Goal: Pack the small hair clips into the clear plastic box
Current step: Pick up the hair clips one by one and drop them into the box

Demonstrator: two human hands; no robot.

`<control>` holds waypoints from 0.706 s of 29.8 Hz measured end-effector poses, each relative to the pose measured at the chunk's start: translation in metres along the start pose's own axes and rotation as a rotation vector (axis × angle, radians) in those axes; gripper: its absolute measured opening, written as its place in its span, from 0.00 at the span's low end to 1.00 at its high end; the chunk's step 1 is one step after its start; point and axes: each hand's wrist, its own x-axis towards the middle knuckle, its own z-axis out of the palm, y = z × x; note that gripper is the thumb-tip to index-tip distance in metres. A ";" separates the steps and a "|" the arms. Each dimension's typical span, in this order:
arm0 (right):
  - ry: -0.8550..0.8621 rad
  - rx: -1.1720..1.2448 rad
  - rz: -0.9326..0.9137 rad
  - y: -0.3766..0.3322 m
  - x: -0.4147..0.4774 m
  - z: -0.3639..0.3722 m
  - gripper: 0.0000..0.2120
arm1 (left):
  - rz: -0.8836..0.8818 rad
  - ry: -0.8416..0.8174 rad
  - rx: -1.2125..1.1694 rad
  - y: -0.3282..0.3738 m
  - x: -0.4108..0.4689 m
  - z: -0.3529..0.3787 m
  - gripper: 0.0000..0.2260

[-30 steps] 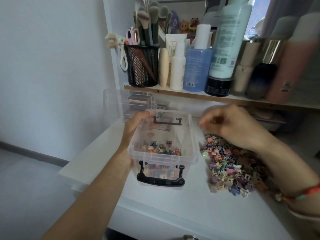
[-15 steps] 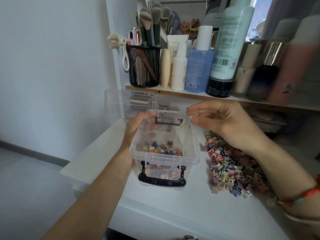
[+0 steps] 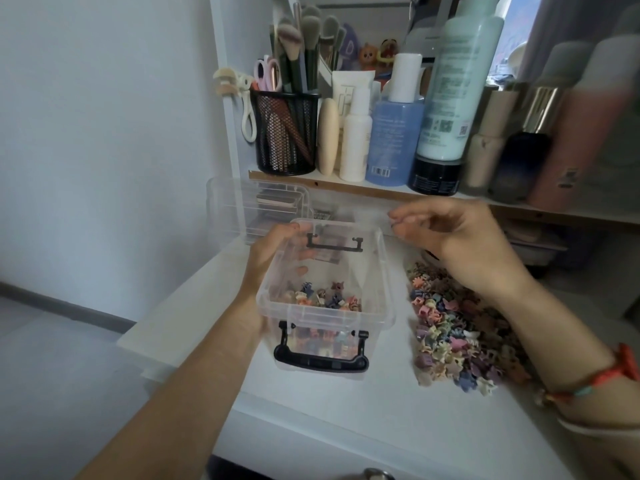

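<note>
The clear plastic box (image 3: 387, 282) with black handles stands open on the white tabletop. Several small coloured hair clips (image 3: 323, 300) lie on its bottom. My left hand (image 3: 268, 258) grips the box's left wall, thumb on the rim and fingers showing through the plastic. A pile of pastel hair clips (image 3: 457, 336) lies on the table just right of the box. My right hand (image 3: 460, 237) hovers above the box's far right corner and the pile, fingers loosely bent; I see no clip in it.
A second clear plastic container (image 3: 242, 209) sits behind the box at the left. A wooden shelf (image 3: 346, 188) above holds a black mesh brush cup (image 3: 287, 133) and several bottles (image 3: 394, 133). The table's left edge (image 3: 166, 306) drops to the floor.
My right hand rose from the pile, passed over the box with fingers spread, and now sits slightly back to the right. The left hand and box stayed put.
</note>
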 end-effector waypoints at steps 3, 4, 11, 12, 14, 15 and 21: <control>-0.224 0.045 0.030 -0.003 -0.001 0.004 0.16 | 0.000 -0.003 0.006 0.000 0.000 0.000 0.09; -0.238 0.000 0.057 0.000 -0.001 0.004 0.17 | 0.002 -0.005 0.009 0.000 0.000 0.000 0.09; -0.253 -0.593 0.149 0.022 0.001 -0.010 0.06 | -0.005 -0.007 -0.014 -0.001 0.001 0.000 0.09; -0.329 -0.665 0.176 0.024 0.001 -0.009 0.06 | -0.006 -0.009 -0.014 -0.001 0.001 0.000 0.09; -0.402 -0.742 0.207 0.029 0.000 -0.007 0.07 | -0.004 -0.013 -0.012 -0.001 0.002 0.000 0.09; -0.406 -0.745 0.217 0.030 0.001 -0.007 0.07 | 0.000 -0.014 -0.011 -0.001 0.002 -0.001 0.09; -0.318 -0.752 0.145 0.033 0.003 -0.004 0.07 | 0.003 -0.019 -0.009 -0.001 0.002 -0.001 0.09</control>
